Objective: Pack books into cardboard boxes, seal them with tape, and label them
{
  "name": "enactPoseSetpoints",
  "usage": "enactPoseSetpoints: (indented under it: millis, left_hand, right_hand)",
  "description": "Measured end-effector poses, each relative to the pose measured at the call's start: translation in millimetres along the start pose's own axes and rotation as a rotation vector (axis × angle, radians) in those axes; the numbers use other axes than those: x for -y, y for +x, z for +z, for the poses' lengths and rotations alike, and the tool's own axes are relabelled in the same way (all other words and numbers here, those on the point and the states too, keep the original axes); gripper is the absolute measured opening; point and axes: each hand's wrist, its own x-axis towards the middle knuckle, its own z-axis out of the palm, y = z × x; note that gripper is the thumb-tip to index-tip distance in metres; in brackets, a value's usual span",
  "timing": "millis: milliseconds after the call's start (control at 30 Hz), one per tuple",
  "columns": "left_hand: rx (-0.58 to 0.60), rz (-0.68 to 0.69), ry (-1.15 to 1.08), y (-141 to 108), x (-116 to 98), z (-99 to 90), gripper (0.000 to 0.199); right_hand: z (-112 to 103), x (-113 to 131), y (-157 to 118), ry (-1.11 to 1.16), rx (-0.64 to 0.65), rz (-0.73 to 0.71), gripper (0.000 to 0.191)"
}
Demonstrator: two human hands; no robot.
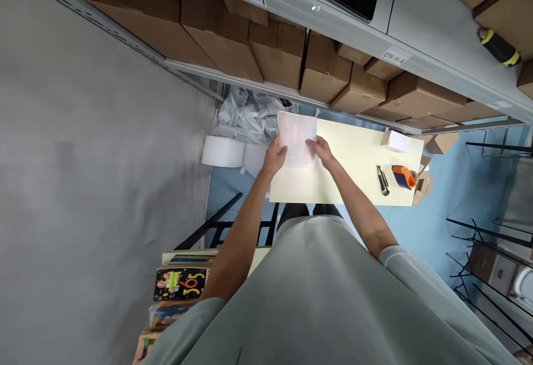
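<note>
A pale pink, flat rectangular packet (298, 138), like a thin booklet or stack of sheets, is held over the left end of the cream tabletop (353, 171). My left hand (275, 155) grips its left edge, thumb on top. On the right edge, my right hand (320, 150) pinches it with the thumb over the face. Both hands' other fingers are mostly hidden beneath. Further right on the table lie a yellow-and-black box cutter (382, 181), an orange-and-blue tape dispenser (403, 177) and a small white box (396, 141).
Above the table's far side runs a grey metal shelf (333, 24) packed with cardboard boxes (327, 68). White rolls (224, 151) and crumpled wrapping (250, 111) are left of the table. Colourful books (181, 284) sit behind on the left. A grey wall (104, 160) borders the left side.
</note>
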Motion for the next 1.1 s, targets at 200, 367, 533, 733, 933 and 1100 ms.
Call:
enactPoseSetpoints:
  millis: [200,367,533,733,933,1100]
  left_hand:
    - [-0.014,-0.081,-0.095,-8.4,-0.7,-2.5,0.052]
    - [-0.061,-0.011,-0.121,-65.8,-36.7,-9.6,0.043]
    - [-0.076,0.010,-0.127,-140.8,-82.4,-0.6,0.040]
    - [-0.230,0.045,-0.224,-222.5,-117.4,13.4,0.044]
    - [-0.493,0.087,-0.289,-314.5,-121.7,30.6,0.050]
    - [-0.607,0.031,-0.328,-400.7,-117.9,45.7,0.048]
  right_hand:
    - [-19.1,-8.2,-8.7,-0.029,-0.046,0.009,0.067]
    - [-39.9,-0.2,-54.3,-0.063,0.038,-0.072,0.073]
    - [-61.3,20.4,-111.8,-0.042,0.197,-0.181,0.061]
    - [-81.9,35.0,-177.6,-0.020,0.370,-0.236,0.054]
    - [-91.3,17.2,-231.0,-0.042,0.641,-0.251,0.054]
    - [-82.0,-8.3,-270.7,-0.121,0.789,-0.231,0.056]
